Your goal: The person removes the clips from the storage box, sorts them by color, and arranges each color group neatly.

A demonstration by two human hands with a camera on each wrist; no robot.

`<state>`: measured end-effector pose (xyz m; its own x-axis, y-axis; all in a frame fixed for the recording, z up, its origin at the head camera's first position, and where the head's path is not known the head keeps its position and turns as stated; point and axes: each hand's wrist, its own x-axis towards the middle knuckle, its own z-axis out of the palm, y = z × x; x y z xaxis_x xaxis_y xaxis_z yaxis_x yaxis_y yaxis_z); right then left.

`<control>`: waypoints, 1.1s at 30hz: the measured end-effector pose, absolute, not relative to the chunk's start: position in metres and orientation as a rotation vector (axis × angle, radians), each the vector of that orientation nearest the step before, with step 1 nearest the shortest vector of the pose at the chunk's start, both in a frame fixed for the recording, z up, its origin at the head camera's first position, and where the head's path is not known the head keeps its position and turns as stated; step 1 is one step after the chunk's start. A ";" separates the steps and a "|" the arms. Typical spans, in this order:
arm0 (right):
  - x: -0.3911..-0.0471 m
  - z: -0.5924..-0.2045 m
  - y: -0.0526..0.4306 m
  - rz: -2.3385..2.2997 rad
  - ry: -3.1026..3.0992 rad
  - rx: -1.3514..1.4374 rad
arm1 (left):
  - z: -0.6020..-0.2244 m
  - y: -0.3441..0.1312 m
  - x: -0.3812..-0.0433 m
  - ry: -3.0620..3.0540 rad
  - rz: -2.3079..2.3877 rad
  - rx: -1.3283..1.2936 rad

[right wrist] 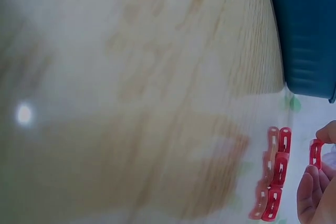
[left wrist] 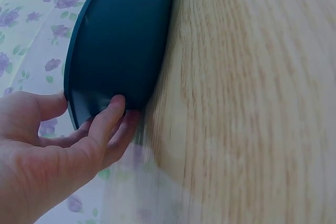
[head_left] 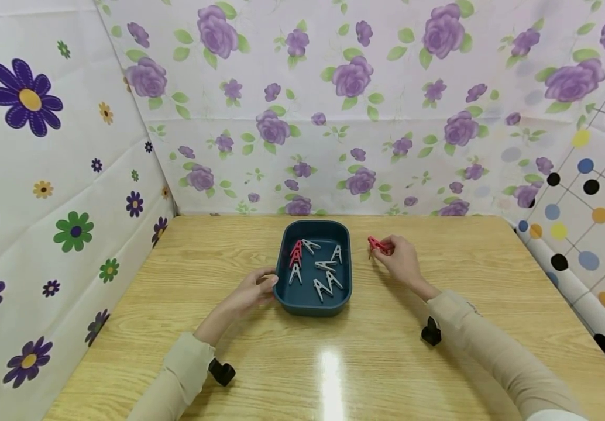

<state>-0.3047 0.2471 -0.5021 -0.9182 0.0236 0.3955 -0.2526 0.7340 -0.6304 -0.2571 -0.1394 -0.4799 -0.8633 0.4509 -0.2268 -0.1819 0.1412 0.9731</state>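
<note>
A dark blue plastic bin [head_left: 317, 311] sits on the table with several grey clothespins [head_left: 326, 265] and two red clothespins [head_left: 295, 257] inside. My left hand [head_left: 252, 290] grips its left side, thumb at the rim and fingers against the outer wall [left wrist: 118, 40]. To the right of the bin, my right hand [head_left: 401, 260] pinches a red clothespin [right wrist: 315, 153] between thumb and fingers. Close beside that hand, three more red clothespins [right wrist: 280, 170] stand in a row on the table, seen in the right wrist view; in the head view they mostly overlap with the held one.
The glossy wooden table [head_left: 387, 362] carries a bright light reflection near its front. Flower-patterned sheets [head_left: 302, 117] hang behind and at the left, and a dotted sheet [head_left: 587, 210] hangs at the right.
</note>
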 end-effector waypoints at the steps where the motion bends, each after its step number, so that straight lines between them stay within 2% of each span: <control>1: -0.304 -0.502 0.248 1.007 -2.560 0.171 | -0.480 -0.139 -0.257 1.954 1.771 0.260; 33: -0.300 -0.504 0.266 0.957 -2.588 -0.009 | -0.480 -0.140 -0.257 1.940 1.771 0.282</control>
<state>-0.3003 0.2656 -0.5038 -0.9280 0.1354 0.3472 -0.1232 0.7679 -0.6286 -0.2573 -0.1399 -0.4799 -0.8563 0.4684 -0.2177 -0.1743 0.1348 0.9754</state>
